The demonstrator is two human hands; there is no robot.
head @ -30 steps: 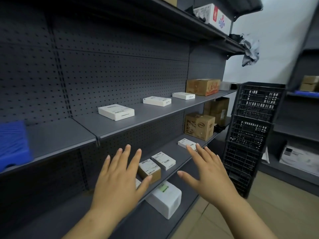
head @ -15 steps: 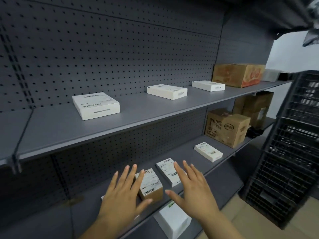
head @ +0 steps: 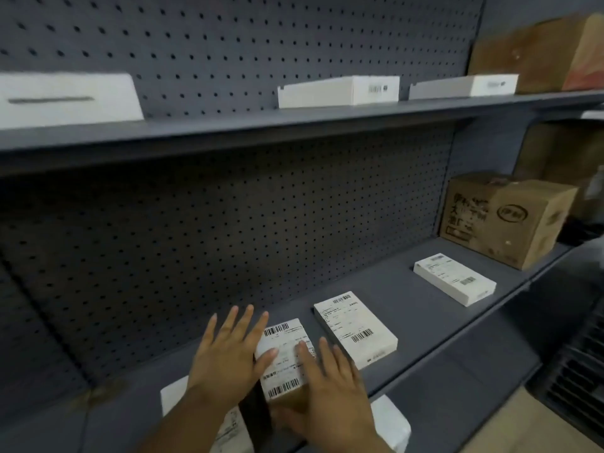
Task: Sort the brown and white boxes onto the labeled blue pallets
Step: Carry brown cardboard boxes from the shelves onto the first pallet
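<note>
A small brown box with a white barcode label on top sits at the front of the middle shelf. My left hand lies against its left side, fingers spread and thumb on the label. My right hand covers its front right corner, fingers on top and thumb along the front face. A white labelled box lies just right of it, and another white box further right. A large brown carton stands at the shelf's right end. No blue pallet is in view.
The upper shelf carries three white boxes and a brown carton. A white box lies under my left forearm, a white parcel on the shelf below. Black crates stand at the right.
The view has dropped and closed in on the middle shelf. Both hands have moved forward from in front of the shelf onto the small brown box, one on each side.
</note>
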